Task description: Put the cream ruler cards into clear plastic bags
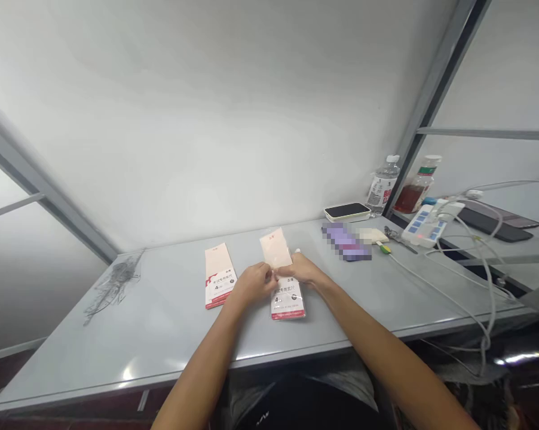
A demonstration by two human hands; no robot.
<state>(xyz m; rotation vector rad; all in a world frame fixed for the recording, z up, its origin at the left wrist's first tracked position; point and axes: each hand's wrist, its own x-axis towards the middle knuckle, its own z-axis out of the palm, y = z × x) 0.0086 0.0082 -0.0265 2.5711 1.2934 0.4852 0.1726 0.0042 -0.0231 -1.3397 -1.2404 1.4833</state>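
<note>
A pale pink, white and red ruler-set packet (288,301) lies in front of me on the grey table, wrapped in clear plastic that shines. My left hand (255,282) is closed, its fingertips pinching at the middle of the packet from the left. From the other side, my right hand (304,270) grips the packet's right edge, with the thumb lying across its front. The two thumbs nearly meet, and the fingers hide the packet's middle. Left of my hands rests a second packet of the same look (220,276).
On the right lie a phone in a white case (347,211), a blurred purple packet (348,242) and a white charger with a cable (372,236). Behind them stand a water bottle (381,190) and a power strip (432,224) with tangled cords. A dark wiry bundle (117,283) sits left.
</note>
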